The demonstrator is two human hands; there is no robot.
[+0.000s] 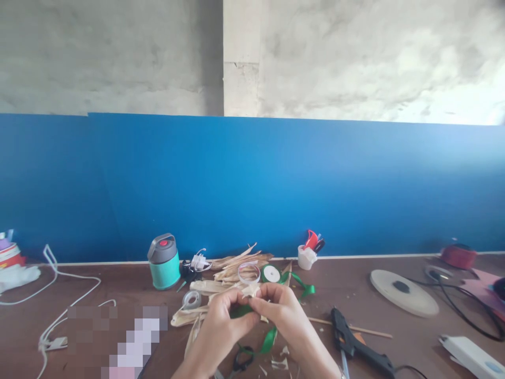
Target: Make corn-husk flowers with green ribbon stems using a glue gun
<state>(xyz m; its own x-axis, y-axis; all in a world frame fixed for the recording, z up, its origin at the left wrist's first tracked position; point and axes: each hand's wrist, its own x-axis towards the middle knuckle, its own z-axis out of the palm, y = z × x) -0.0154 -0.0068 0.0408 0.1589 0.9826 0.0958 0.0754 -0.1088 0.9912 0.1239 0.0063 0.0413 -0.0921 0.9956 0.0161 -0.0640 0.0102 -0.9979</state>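
Blue backboard (276, 179) above brown table (355, 310); glue gun (355, 342) at 4 o'clock, teal jar (163, 263) at 10. Centre: left hand (223, 323) and right hand (282, 310), fingertips together, pinching dry husk piece (251, 290) over green ribbon (270, 339). Likely light, brittle; grip base.

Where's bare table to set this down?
Bare table lies between the white cup, the round disc and the glue gun; another patch lies between the teal jug and white cable. Crowded: husks, tape rolls and ribbon around the left hand and right hand, both pinching a husk piece.
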